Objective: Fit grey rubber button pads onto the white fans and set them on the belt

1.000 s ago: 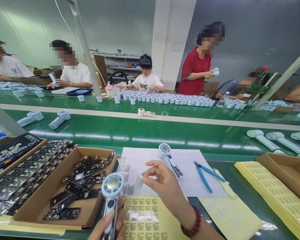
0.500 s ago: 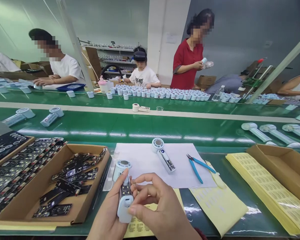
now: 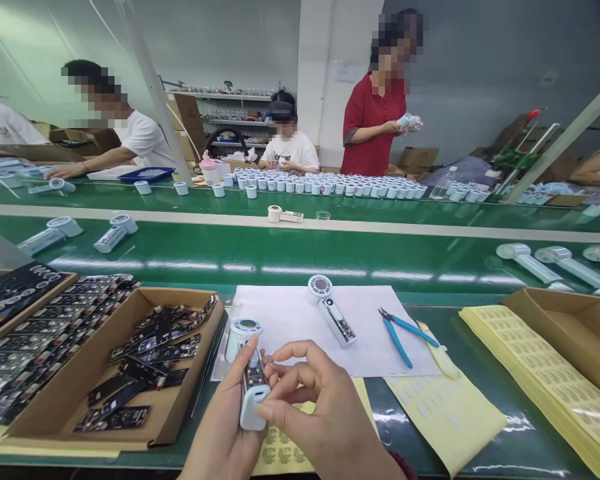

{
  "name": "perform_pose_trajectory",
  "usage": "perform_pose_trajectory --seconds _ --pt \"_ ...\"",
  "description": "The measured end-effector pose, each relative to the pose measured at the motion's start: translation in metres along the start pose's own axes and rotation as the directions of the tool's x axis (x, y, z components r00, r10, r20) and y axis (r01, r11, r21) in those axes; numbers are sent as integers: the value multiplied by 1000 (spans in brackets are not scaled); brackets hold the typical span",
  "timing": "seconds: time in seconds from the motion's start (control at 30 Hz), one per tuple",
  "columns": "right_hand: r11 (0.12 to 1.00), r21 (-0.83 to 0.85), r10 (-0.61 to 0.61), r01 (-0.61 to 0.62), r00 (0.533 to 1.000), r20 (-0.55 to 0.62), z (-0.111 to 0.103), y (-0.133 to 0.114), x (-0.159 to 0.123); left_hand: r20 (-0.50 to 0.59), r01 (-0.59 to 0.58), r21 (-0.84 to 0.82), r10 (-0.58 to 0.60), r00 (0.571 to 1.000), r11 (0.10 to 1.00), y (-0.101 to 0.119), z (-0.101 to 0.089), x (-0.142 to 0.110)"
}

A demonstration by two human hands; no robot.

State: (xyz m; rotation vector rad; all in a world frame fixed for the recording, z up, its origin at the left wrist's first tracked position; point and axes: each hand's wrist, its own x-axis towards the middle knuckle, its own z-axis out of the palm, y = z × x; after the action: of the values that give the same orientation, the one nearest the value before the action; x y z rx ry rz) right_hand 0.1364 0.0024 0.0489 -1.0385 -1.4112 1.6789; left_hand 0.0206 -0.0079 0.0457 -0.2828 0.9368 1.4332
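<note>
My left hand [image 3: 225,417] wraps round the handle of a light-blue handheld fan [image 3: 254,408], whose round head points away from me. A dark circuit board shows in the open handle, and a slot is visible in its end cap. My right hand [image 3: 320,407] is closed at the handle's right side, thumb against the cap's edge and fingers curled by the board. Whether those fingers pinch some small part cannot be made out. Beyond my hands, a second handheld fan [image 3: 337,319] lies on white paper [image 3: 275,303], its board also showing.
On the left is a cardboard box [image 3: 173,407] of loose circuit boards, beside rows of boards [image 3: 45,333]. Blue-handled cutters [image 3: 397,340], yellow sticker sheets [image 3: 450,413] and another box [image 3: 565,333] lie right. Beyond runs a green conveyor [image 3: 280,250] with fans; several people work behind.
The whole view has shifted slightly. The fan stays in my left hand, with its end cap tipped up a little; my right hand keeps its grip beside the cap.
</note>
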Motion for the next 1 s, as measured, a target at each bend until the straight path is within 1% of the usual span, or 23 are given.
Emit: perform_pose_trajectory --seconds 0.1,0.17,0.23,0.27,0.3,0.37,0.43,0.47,0.5,0.57,0.63,0.67,0.73,0.77,0.8,0.83,0.9,0.97,1.0 --pt "993 -85 -87 85 996 -24 3 6 -3 11 5 -20 -5 1000 1000 -1 -1 0" --pt "966 -199 -181 166 982 -58 6 11 -6 16 11 -42 -10 1000 999 -2 1 -2" --pt "917 -328 -274 227 956 -104 7 17 -7 -17 19 -57 -20 1000 998 -2 3 -7" --pt "899 -372 -301 232 944 -138 6 19 -6 -46 30 -53 -33 998 998 -2 4 -10" --pt "898 -382 -303 219 937 -174 4 21 -6 -65 48 -41 -51 997 998 -1 5 -12" --pt "945 -285 -231 163 946 -226 -4 24 -6 -82 108 -5 -108 991 994 1 4 -17" --pt "981 -160 -147 113 964 -222 -20 27 -8 -36 142 60 -140 989 988 2 -2 -20" --pt "983 -152 -137 105 966 -220 -30 30 -11 -8 124 112 -124 992 986 3 -7 -20" --pt "975 -196 -146 101 962 -231 -40 33 -14 12 81 180 -84 996 980 2 -13 -19" --pt "924 -373 -192 82 944 -269 -60 44 -22 25 -60 340 55 998 939 -1 -26 -16" --pt "830 -556 -228 38 934 -276 -75 60 -32 14 -171 454 185 983 875 -6 -40 -10" --pt "773 -635 -245 15 929 -276 -79 69 -37 11 -189 484 210 978 854 -9 -47 -6" --pt "654 -756 -300 -19 911 -282 -83 88 -44 20 -182 496 198 980 849 -15 -57 0" --pt "611 -791 -327 -31 900 -288 -83 96 -46 21 -169 494 182 983 853 -17 -60 2" --pt "589 -808 -347 -38 891 -294 -82 102 -48 21 -158 495 170 985 854 -18 -63 4" --pt "585 -810 -357 -37 886 -298 -81 106 -48 23 -154 500 165 986 852 -19 -66 5" --pt "610 -792 -352 -26 886 -301 -77 105 -49 32 -162 518 170 985 840 -21 -68 7" --pt "638 -770 -343 -6 893 -292 -73 96 -49 42 -167 538 171 984 826 -21 -69 7" --pt "663 -748 -326 11 904 -275 -70 91 -50 47 -167 545 169 984 822 -21 -68 7"
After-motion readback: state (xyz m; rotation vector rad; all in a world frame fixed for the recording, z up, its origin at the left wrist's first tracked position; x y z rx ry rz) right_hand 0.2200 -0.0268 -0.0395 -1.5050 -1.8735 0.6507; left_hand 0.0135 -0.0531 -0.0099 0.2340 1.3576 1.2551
